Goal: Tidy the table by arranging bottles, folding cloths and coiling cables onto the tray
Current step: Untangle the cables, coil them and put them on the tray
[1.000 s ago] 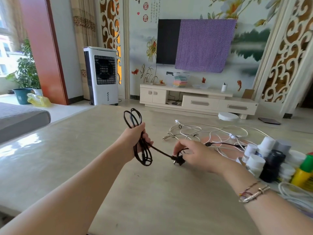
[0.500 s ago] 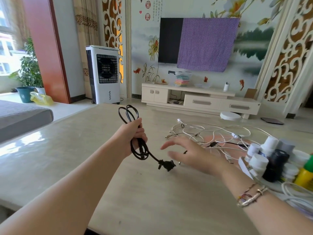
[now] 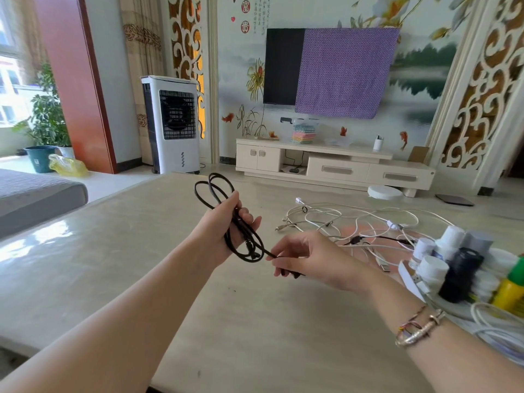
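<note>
Hands work at mid-frame above a beige counter [image 3: 85, 265]: the left hand [image 3: 224, 225] has its fingers wrapped around a looped black cable [image 3: 215, 191], while the right hand [image 3: 309, 256] pinches the cable's loose end. Tangled white cables [image 3: 354, 219] lie right of centre on the counter, bottles [image 3: 453, 265] clustered at the right edge.

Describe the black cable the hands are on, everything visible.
The black cable is thin, round and rubbery-looking, gathered into several loose loops. The left hand grips the bundle at mid-height, above the table; loops stick out above the fist and hang below it. One strand runs from the lower loops to the right hand, which pinches it near its end. A dark bit, likely the plug, shows under those fingers. It touches only the two hands.
</note>
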`<state>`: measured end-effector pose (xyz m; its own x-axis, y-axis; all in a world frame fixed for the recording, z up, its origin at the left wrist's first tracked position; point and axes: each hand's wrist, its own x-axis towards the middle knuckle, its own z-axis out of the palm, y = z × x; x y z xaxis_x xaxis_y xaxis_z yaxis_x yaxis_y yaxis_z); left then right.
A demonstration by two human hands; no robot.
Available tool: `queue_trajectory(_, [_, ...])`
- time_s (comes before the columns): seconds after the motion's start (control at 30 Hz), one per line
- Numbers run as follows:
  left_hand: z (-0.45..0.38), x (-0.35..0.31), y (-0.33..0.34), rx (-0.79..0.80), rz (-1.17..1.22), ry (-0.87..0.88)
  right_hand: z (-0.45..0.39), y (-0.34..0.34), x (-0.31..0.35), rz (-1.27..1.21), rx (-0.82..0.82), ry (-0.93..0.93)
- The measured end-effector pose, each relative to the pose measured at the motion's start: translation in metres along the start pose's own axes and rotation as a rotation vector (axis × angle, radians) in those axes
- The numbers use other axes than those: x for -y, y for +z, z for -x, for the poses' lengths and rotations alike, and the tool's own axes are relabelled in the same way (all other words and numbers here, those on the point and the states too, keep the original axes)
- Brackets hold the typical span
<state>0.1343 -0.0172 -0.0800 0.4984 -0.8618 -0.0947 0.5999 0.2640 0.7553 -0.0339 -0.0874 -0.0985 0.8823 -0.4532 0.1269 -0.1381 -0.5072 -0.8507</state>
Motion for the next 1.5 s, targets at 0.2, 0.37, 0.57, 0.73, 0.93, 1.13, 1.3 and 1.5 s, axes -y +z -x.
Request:
queue_trajectory(0.2, [-0.001,-0.003,-0.002,0.023,0.065,-0.011,0.01,-0.017,0.006,-0.154,0.153,0.065])
queue_trajectory(0.37, [-0.002,-0.006,-0.003,-0.025,0.165,-0.009,0.011,-0.02,0.007,-0.106,0.137,0.052])
queue_trajectory(0.57, [-0.002,-0.004,-0.002,-0.051,0.234,-0.003,0.01,-0.018,0.01,-0.111,0.093,0.063])
queue_trajectory(0.73, [-0.004,-0.002,-0.002,-0.074,0.342,-0.014,0.009,-0.018,0.01,-0.123,-0.006,0.053])
queue_trajectory(0.93, [-0.003,0.002,0.001,-0.062,0.381,-0.029,0.008,-0.016,0.011,-0.237,-0.017,-0.002])
queue_trajectory(1.13, [0.002,0.01,0.01,-0.022,0.258,-0.002,0.005,-0.014,0.008,-0.241,-0.099,-0.015])
queue_trajectory(1.3, [0.004,0.017,0.014,-0.001,0.152,0.0,0.002,-0.018,0.009,-0.123,-0.161,-0.048])
queue_trajectory(1.5, [0.015,0.022,0.022,0.051,0.079,-0.035,0.001,-0.014,0.015,-0.194,-0.181,-0.181])
